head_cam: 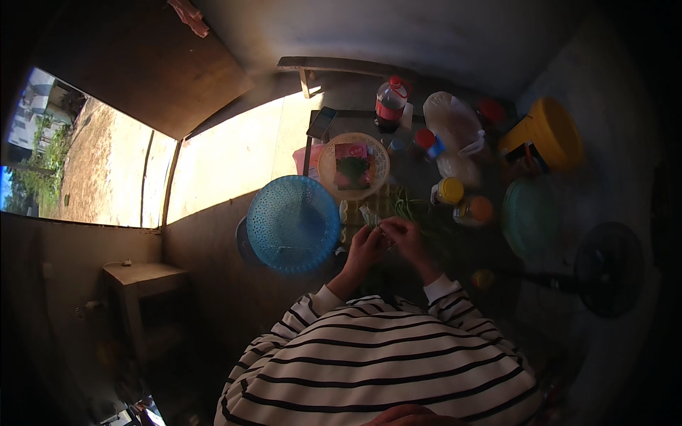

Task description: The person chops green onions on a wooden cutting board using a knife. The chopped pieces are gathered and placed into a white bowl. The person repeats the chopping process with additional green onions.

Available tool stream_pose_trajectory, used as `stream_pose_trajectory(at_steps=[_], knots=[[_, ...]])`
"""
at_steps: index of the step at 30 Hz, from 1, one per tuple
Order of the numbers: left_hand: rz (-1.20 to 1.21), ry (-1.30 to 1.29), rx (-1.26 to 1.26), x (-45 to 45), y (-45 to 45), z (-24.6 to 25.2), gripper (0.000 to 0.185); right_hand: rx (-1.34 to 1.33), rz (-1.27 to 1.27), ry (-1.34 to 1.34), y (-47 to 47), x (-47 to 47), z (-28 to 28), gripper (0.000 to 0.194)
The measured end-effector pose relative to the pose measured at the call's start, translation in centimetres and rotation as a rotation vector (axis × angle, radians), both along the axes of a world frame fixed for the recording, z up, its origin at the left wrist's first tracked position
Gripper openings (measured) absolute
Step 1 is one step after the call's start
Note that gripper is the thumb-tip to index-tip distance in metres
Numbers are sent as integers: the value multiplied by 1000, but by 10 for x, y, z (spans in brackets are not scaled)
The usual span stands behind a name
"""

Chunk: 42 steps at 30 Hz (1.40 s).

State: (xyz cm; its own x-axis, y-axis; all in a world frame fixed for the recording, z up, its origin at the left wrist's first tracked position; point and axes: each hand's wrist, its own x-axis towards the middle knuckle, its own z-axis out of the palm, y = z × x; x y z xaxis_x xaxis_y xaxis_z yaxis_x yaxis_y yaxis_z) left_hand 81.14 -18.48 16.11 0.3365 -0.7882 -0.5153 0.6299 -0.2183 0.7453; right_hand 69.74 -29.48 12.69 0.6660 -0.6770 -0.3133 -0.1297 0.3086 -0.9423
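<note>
Close in front of my body, my left hand (pixel 365 248) and my right hand (pixel 406 238) meet at the fingertips. Between them is a small bundle of pale stalks (pixel 368 215), its white ends pointing away from me; the left fingers are closed around it, and the right fingertips pinch at its side. Long green leafy stalks (pixel 404 204) lie on the table just beyond and right of my right hand. Left of my hands stands a blue perforated plastic basket (pixel 293 223). A cream openwork basket (pixel 381 181) beyond them holds a pink printed packet (pixel 352 166).
A cola bottle (pixel 391 106), a phone (pixel 322 122) and a filled plastic bag (pixel 453 122) are at the far side. Jars with a yellow lid (pixel 451 190) and an orange lid (pixel 480 209) stand right. Beyond are a yellow bucket (pixel 554 136), a green basket (pixel 528 218) and a fan (pixel 609 270).
</note>
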Motion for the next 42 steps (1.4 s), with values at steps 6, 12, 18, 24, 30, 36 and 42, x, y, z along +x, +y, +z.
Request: stream_pose_trajectory(at_steps=[6, 12, 18, 24, 30, 36, 42], knots=[[-214, 30, -94, -55, -10, 14, 15, -94, -127, -39, -4, -75, 19, 17], [-446, 22, -79, -86, -44, 35, 19, -123, -429, 15, 0, -132, 36, 24], [-526, 11, -147, -105, -57, 33, 23, -208, -572, 72, 16, -149, 64, 25], [-532, 115, -112, -90, -64, 28, 24, -305, -648, 87, 25, -123, 81, 26], [-612, 174, -93, -66, -72, 35, 28, -379, -733, 81, 24, -103, 78, 23], [-725, 188, -169, -69, -80, 13, 28, -282, -865, 42, 35, -101, 89, 24], [-881, -761, -855, -84, -73, 47, 21, -111, -962, 372, 52, -127, 141, 28]])
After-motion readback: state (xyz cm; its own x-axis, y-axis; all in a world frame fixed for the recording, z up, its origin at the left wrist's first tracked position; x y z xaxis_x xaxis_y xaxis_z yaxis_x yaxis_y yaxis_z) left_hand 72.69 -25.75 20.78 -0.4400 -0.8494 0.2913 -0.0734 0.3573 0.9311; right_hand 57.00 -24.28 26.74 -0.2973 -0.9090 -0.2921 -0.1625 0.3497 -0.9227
